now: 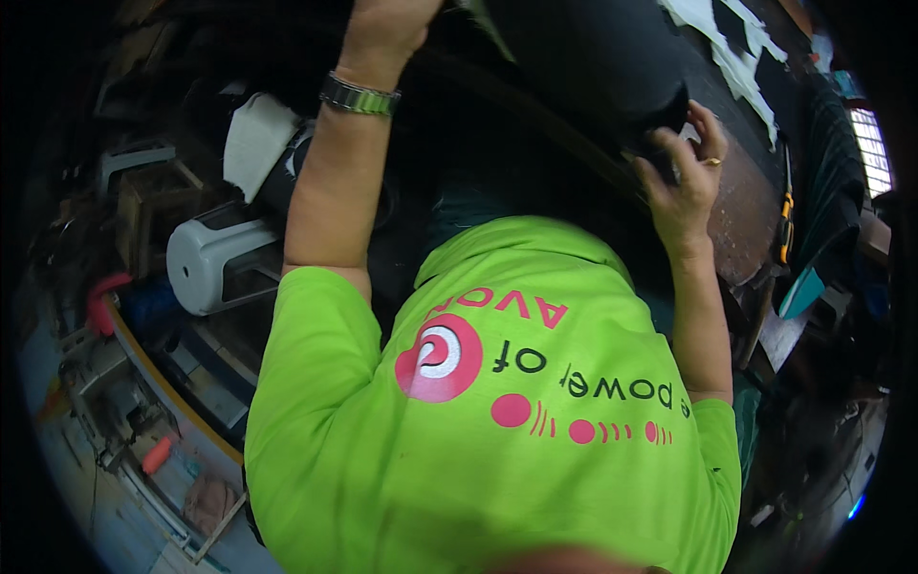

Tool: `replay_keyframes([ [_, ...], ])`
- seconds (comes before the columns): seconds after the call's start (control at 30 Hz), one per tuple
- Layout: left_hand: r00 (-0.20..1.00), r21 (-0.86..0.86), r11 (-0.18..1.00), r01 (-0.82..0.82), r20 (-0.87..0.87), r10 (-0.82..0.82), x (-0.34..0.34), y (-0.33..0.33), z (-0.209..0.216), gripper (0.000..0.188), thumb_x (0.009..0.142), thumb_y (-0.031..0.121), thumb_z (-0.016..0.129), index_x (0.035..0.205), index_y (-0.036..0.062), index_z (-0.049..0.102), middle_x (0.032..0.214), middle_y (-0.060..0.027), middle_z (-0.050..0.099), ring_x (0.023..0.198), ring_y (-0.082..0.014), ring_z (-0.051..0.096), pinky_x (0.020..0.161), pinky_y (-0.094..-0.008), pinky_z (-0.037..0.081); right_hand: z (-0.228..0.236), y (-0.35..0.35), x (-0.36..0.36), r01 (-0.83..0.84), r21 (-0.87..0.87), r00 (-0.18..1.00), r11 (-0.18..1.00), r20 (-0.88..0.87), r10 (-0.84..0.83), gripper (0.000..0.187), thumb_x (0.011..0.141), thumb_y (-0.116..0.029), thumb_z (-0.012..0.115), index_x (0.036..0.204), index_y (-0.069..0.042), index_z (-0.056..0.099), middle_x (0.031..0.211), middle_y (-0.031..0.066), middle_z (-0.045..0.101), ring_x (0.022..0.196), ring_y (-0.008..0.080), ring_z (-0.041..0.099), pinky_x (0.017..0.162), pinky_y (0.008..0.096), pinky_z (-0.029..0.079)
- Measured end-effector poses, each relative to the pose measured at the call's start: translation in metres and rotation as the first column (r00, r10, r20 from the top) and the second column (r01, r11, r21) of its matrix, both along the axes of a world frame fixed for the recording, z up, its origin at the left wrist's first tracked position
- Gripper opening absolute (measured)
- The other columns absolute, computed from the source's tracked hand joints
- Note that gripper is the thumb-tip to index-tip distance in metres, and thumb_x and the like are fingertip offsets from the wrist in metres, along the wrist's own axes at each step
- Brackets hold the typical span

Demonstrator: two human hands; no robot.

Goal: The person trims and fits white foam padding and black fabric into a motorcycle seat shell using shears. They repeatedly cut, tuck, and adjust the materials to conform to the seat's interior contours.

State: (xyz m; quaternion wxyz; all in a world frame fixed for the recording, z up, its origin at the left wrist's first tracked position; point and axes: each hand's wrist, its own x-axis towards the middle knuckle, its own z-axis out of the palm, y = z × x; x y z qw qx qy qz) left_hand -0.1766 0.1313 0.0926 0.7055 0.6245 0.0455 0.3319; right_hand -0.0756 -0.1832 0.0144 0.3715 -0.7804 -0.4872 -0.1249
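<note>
A smooth black sheet (593, 57), perhaps leather or vinyl, lies over the work surface at the top of the head view. My right hand (688, 177), with a ring on one finger, has its fingers bent round the near right corner of this sheet. My left hand (397, 24) reaches to the top edge of the view, a watch on its wrist; its fingers are cut off, so what it touches does not show. Torn white pieces (732, 67) lie on dark material beyond my right hand. A worn brown board (746, 206) shows beside that hand.
A yellow-and-black cutter (787, 225) lies at the board's right. On the left stand a pale grey plastic stool (199, 268) and a wooden box (158, 206). A white curved piece (256, 143) is near my left forearm. Dark draped material (827, 172) hangs at right.
</note>
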Motion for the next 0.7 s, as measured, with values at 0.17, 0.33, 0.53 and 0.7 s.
replay_keyframes([
  [0.17,0.995,-0.119,0.993,0.002,0.097,0.010,-0.005,-0.005,-0.021,0.015,0.099,0.007,0.070,0.113,0.0033,0.073,0.104,0.0001,0.074,0.093,-0.0081,0.067,0.084,-0.0250,0.053,0.013,-0.012,-0.033,-0.048,0.099,0.980,0.994,0.197,0.027,0.025,0.070,-0.003,0.087,0.091,-0.009,0.076,0.118,0.0110,0.065,0.121,0.0336,0.059,0.097,0.0418,0.051],
  [0.33,0.986,-0.124,0.992,-0.006,0.165,0.027,-0.057,-0.012,-0.036,0.018,0.098,0.009,0.073,0.112,-0.0021,0.075,0.095,-0.0048,0.077,0.079,-0.0110,0.068,0.073,-0.0256,0.052,0.013,-0.012,-0.051,-0.069,-0.087,0.961,0.994,0.262,0.090,0.032,0.074,-0.016,0.085,0.104,-0.013,0.074,0.108,0.0078,0.068,0.114,0.0293,0.061,0.106,0.0475,0.040],
  [0.53,0.977,-0.365,0.920,0.146,0.201,-0.075,-0.102,-0.026,-0.058,0.025,0.100,0.002,0.065,0.124,0.0066,0.069,0.125,-0.0090,0.073,0.115,-0.0211,0.070,0.102,-0.0411,0.056,0.008,-0.002,-0.073,-0.200,-0.216,0.889,0.956,0.370,0.269,0.027,0.081,-0.019,0.078,0.107,-0.021,0.073,0.096,-0.0024,0.065,0.098,0.0204,0.061,0.102,0.0442,0.038],
  [0.7,0.985,-0.510,0.852,0.121,0.167,-0.040,-0.084,-0.044,-0.070,0.034,0.108,0.014,0.055,0.139,0.0009,0.057,0.134,-0.0107,0.068,0.122,-0.0233,0.065,0.107,-0.0399,0.051,0.004,0.001,-0.070,-0.072,-0.218,0.886,0.973,0.434,0.163,0.022,0.084,-0.017,0.076,0.105,-0.020,0.071,0.107,-0.0021,0.070,0.117,0.0193,0.063,0.104,0.0434,0.033],
])
